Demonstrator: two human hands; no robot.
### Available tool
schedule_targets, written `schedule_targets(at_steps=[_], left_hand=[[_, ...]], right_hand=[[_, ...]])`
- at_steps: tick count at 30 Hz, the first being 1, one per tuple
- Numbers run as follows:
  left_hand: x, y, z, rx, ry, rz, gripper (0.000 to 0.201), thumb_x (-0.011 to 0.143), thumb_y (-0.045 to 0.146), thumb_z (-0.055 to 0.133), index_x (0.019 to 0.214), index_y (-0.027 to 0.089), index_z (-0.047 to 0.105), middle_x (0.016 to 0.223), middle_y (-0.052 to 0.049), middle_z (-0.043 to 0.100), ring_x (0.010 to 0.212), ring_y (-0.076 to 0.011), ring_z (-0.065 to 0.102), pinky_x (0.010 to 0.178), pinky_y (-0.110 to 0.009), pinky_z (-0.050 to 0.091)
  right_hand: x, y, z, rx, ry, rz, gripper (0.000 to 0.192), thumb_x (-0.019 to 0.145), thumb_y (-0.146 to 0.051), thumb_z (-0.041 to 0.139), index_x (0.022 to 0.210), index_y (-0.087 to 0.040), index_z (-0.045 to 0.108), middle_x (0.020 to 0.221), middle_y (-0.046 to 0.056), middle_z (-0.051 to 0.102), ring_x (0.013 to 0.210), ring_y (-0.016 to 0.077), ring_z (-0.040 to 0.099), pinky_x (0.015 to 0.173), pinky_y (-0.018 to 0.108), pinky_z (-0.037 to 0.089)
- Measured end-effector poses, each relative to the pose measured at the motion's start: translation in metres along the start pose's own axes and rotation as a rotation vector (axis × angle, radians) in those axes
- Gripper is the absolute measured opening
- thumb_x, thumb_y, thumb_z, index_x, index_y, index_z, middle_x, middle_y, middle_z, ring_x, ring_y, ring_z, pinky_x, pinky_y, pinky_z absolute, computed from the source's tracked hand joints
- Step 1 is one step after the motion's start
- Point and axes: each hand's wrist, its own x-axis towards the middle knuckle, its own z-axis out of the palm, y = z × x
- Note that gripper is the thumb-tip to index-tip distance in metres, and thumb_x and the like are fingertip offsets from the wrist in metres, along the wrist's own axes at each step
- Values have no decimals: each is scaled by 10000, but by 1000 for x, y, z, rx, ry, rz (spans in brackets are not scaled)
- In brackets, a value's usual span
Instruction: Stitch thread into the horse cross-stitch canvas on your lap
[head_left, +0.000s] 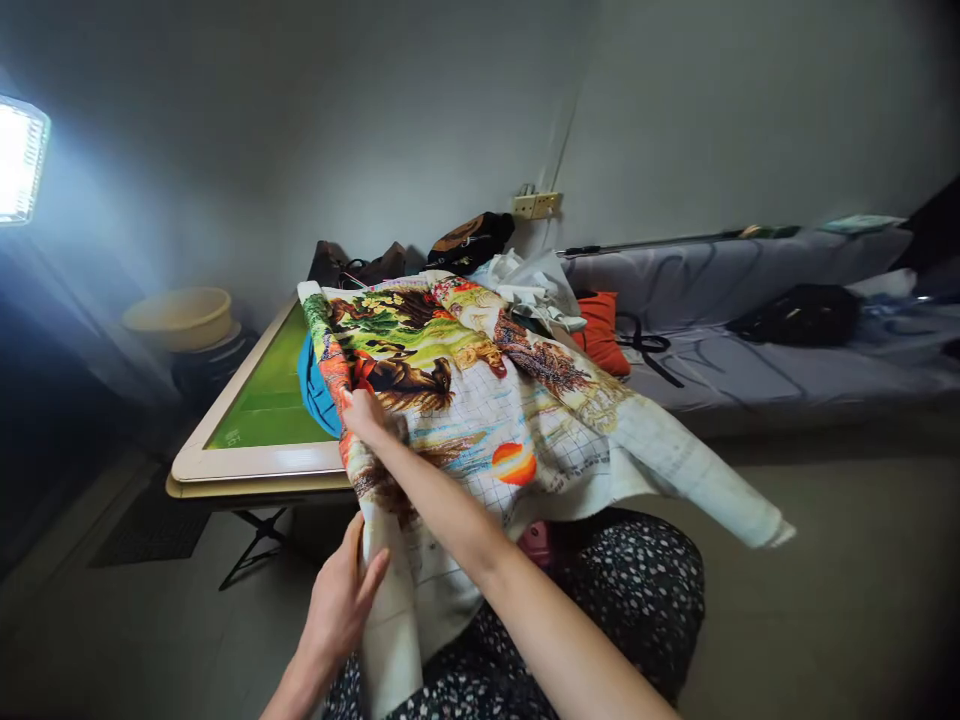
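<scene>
A large cross-stitch canvas (480,410), stitched with a colourful scene and an orange sun, spreads from the table over my lap. Its left and right edges are rolled into tubes, and printed grid lines show on the unstitched white parts. My right hand (365,412) reaches across and grips the left roll about midway along. Nearer to me, my left hand (341,595) holds the same roll at its pale lower part, thumb on top and the other fingers partly hidden behind it. The right roll slants towards the floor, with no hand on it.
A folding table (262,460) with a green top stands at the left, a blue round thing (319,390) on it. Behind lie dark bags (472,240) and white crumpled material (532,285). A covered sofa (697,350) with an orange cushion (602,330) extends right; a basin (180,318) sits far left.
</scene>
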Motion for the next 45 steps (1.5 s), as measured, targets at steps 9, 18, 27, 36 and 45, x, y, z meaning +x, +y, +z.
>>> schedule_targets(at_steps=[9, 18, 27, 36, 45], left_hand=[[18, 11, 31, -1052, -203, -227, 839, 681, 478, 730, 1386, 185, 381, 1224, -169, 618, 1018, -288, 632, 827, -380, 498], [20, 20, 62, -444, 131, 25, 621, 678, 344, 690, 1233, 165, 476, 1180, -161, 645, 1092, -317, 602, 948, -422, 428], [15, 9, 61, -750, -17, 55, 776, 785, 502, 611, 1422, 185, 302, 1337, -174, 545, 1227, -303, 525, 986, -414, 425], [40, 41, 84, -950, -132, -85, 821, 616, 377, 781, 1317, 176, 404, 1277, -166, 590, 1150, -302, 572, 963, -400, 448], [38, 40, 94, -957, -83, -58, 826, 736, 471, 683, 1429, 249, 292, 1405, -127, 503, 1260, -268, 503, 1016, -362, 413]], right_hand=[[4, 29, -55, 81, 31, 51, 258, 882, -281, 591, 1078, -115, 618, 997, 85, 689, 895, 202, 659, 797, 343, 530], [-47, 13, -55, -379, 44, 13, 972, 520, -417, 850, 1351, -131, 436, 1313, 248, 497, 1189, 424, 488, 958, 558, 391], [-30, 29, -73, -302, 106, -53, 263, 686, -131, 684, 949, -139, 683, 909, 109, 706, 901, 278, 659, 801, 364, 504], [-49, 49, -115, -294, 301, -12, 569, 770, -277, 652, 1297, -114, 511, 1245, 201, 572, 1179, 314, 530, 969, 440, 435], [-44, 36, -101, -162, 195, 63, 288, 670, -156, 712, 955, -131, 685, 1043, 164, 690, 1088, 342, 595, 964, 436, 429]])
